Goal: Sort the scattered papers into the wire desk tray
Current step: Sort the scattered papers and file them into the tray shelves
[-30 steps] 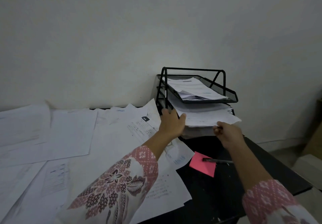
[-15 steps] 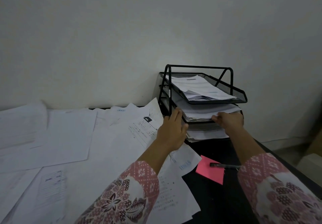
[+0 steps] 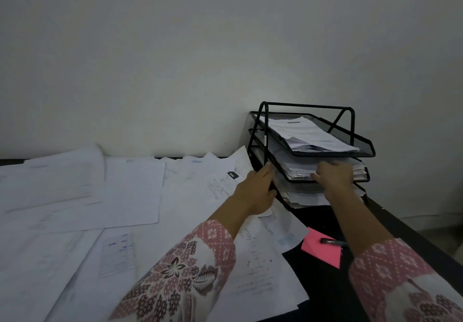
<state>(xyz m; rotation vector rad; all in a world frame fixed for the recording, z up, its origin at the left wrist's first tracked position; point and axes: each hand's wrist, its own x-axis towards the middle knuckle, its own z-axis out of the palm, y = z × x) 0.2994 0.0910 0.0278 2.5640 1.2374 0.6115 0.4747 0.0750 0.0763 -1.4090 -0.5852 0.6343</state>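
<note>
The right hand [image 3: 334,180] hides the middle tier's front edge; print on the scattered papers [image 3: 130,191] is illegible.

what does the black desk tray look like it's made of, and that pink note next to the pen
The desk tray looks like metal: thin black rod frame with fine mesh walls, in a matte coating. The pink note looks like plain matte paper, flat and thin with crisp edges, possibly a sticky note. The pen lies on it.

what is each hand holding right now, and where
Left hand grips the tray by its front left post. Right hand presses the middle-tier papers, fingers straight; it holds nothing.
</note>
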